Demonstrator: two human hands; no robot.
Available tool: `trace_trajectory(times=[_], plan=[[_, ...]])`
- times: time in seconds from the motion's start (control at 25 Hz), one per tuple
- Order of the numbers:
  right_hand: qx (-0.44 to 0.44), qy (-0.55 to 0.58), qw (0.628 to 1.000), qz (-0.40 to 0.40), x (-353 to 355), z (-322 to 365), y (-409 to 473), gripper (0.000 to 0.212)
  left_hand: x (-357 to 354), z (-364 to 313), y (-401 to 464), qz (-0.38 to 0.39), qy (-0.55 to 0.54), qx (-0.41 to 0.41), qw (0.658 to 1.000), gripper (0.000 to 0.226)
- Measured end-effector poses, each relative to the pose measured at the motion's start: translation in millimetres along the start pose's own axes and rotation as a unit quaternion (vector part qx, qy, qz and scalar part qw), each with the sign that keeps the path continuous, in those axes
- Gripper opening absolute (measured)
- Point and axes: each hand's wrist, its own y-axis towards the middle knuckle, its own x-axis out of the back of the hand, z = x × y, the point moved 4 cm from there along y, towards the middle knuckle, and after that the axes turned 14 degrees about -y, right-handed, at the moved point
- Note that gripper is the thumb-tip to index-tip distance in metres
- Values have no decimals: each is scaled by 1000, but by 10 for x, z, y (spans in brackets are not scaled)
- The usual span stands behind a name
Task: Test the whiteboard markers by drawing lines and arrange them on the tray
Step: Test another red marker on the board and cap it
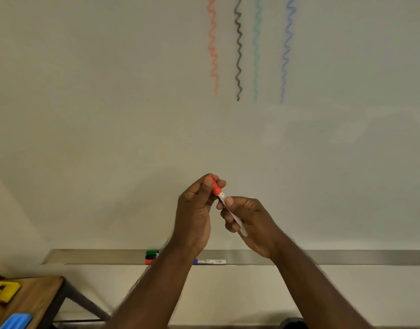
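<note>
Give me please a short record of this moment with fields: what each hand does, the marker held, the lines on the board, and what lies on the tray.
left hand: left hand pinches the orange cap of the marker
right hand: right hand grips the white barrel of the same marker
marker state: cap on or at the barrel end; cannot tell whether seated
board lines: four wavy vertical lines on the whiteboard: red, black, green, blue
tray: tray holds green, black and red capped markers stacked together, and a purple-capped marker beside them
</note>
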Motion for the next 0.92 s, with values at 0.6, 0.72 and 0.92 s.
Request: trace_trajectory(times=[0.6, 0.72, 0.92], plan=[[130, -123, 949, -261, 638, 656, 160, 22, -101, -880, 651, 50, 237, -217, 946, 22], [223, -128, 910, -326, 877, 1050, 223, 29, -247, -984, 819, 74, 339, -261, 901, 18], [325, -92, 878, -340, 1288, 1617, 324, 32, -471, -1097, 1157, 95, 430, -337, 832, 15]])
